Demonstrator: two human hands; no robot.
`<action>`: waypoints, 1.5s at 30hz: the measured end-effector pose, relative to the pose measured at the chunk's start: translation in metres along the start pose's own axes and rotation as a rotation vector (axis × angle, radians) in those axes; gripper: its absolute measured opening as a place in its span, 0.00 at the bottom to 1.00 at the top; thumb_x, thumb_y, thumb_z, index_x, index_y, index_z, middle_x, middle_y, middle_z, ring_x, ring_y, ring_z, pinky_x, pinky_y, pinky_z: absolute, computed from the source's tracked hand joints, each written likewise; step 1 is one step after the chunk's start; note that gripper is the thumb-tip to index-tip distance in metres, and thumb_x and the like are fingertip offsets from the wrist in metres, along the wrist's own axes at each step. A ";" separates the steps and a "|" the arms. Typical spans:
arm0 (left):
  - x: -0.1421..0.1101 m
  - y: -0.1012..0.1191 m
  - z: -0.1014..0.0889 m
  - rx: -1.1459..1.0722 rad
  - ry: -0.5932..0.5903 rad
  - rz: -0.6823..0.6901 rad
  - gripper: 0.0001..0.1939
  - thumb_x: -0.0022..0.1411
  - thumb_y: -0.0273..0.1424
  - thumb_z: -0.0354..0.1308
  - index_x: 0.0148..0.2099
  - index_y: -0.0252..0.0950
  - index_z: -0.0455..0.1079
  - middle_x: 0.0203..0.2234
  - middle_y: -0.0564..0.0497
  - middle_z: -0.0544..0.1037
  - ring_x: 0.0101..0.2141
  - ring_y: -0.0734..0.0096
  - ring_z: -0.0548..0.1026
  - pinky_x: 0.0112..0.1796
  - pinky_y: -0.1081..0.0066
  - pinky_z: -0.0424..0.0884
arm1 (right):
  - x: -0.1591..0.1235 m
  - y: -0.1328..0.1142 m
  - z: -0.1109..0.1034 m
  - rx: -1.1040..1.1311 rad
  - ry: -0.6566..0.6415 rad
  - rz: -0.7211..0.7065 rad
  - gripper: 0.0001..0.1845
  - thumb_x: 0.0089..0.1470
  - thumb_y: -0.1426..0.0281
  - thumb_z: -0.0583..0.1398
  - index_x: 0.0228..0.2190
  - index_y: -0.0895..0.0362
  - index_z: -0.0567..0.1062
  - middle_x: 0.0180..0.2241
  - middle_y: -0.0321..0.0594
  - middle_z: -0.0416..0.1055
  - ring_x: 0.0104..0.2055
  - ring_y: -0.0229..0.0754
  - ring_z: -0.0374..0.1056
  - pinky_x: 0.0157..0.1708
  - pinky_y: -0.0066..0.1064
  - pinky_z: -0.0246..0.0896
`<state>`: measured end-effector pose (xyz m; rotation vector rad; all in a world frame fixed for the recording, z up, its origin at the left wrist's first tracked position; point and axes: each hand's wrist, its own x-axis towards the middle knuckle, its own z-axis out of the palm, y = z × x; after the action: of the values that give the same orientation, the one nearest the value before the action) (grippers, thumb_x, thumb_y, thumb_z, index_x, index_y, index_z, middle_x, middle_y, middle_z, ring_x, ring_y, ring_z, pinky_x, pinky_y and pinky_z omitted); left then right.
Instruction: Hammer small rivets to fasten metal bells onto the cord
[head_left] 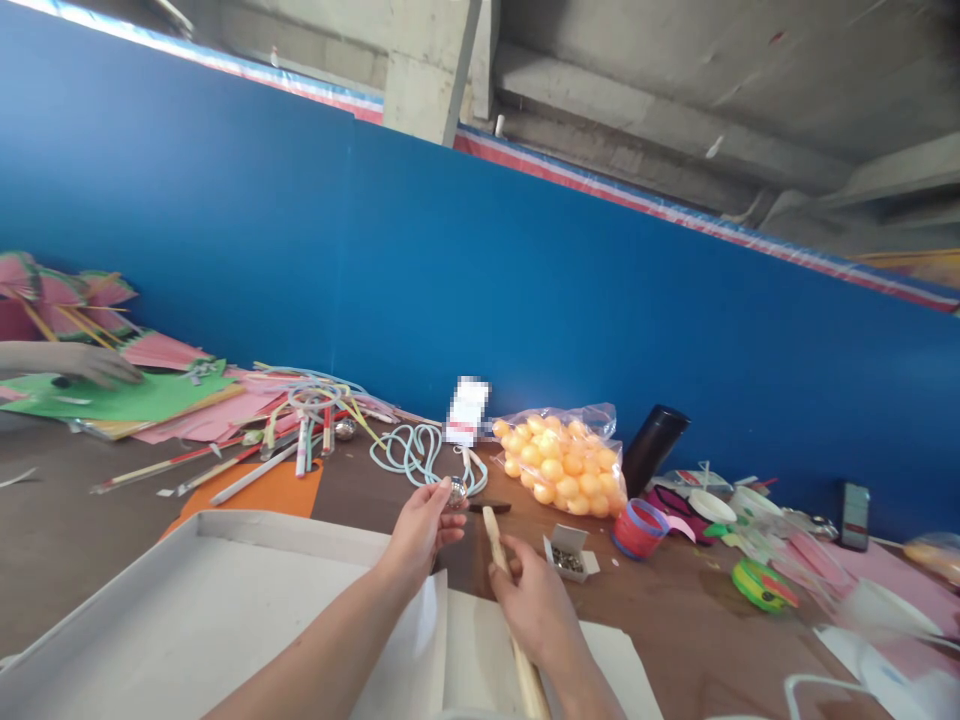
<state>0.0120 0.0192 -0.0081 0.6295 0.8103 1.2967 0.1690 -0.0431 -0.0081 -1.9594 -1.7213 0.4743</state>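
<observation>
Between the thumb and fingers of my left hand (426, 522) is a small shiny metal disc or bell (457, 490); its exact kind is hard to make out. My right hand (536, 590) is closed round a pale wooden stick (491, 525), which slants down toward me past the hand. Just beyond the fingers lies a dark, narrow object (491, 507). A small open box of metal tacks or similar bits (568, 558) stands to the right of my right hand. Under my forearms are white cardboard sheets (472, 655) and a shallow white box lid (217, 600).
A bag of orange balls (562, 465), a coiled pale-blue rope (409, 455), a black bottle (655, 448) and a red-blue cup (640, 528) sit farther back. Another person's hand (90, 362) rests over green paper (142, 397) at left. A blue wall (487, 260) stands behind the table.
</observation>
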 end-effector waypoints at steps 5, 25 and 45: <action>0.000 0.000 0.000 0.014 -0.005 0.005 0.13 0.55 0.38 0.58 0.36 0.33 0.65 0.28 0.47 0.75 0.19 0.80 0.71 0.19 0.79 0.69 | 0.001 0.002 0.002 0.018 0.013 -0.001 0.23 0.50 0.63 0.54 0.49 0.54 0.67 0.36 0.41 0.75 0.38 0.45 0.71 0.36 0.30 0.60; -0.002 0.000 0.003 0.061 0.007 0.000 0.14 0.52 0.39 0.59 0.36 0.33 0.65 0.28 0.47 0.76 0.19 0.79 0.71 0.19 0.79 0.68 | -0.001 -0.002 -0.004 0.123 0.126 -0.077 0.17 0.52 0.66 0.53 0.43 0.55 0.70 0.39 0.40 0.74 0.37 0.41 0.71 0.37 0.27 0.64; -0.001 -0.001 0.003 0.115 -0.002 0.001 0.18 0.50 0.42 0.60 0.38 0.34 0.66 0.28 0.47 0.76 0.20 0.78 0.72 0.20 0.78 0.68 | 0.027 0.043 -0.049 -0.310 0.176 0.254 0.13 0.51 0.64 0.51 0.32 0.49 0.74 0.38 0.42 0.74 0.38 0.49 0.70 0.31 0.35 0.59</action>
<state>0.0148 0.0178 -0.0075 0.7228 0.8879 1.2564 0.2353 -0.0271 0.0096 -2.3768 -1.5137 0.1163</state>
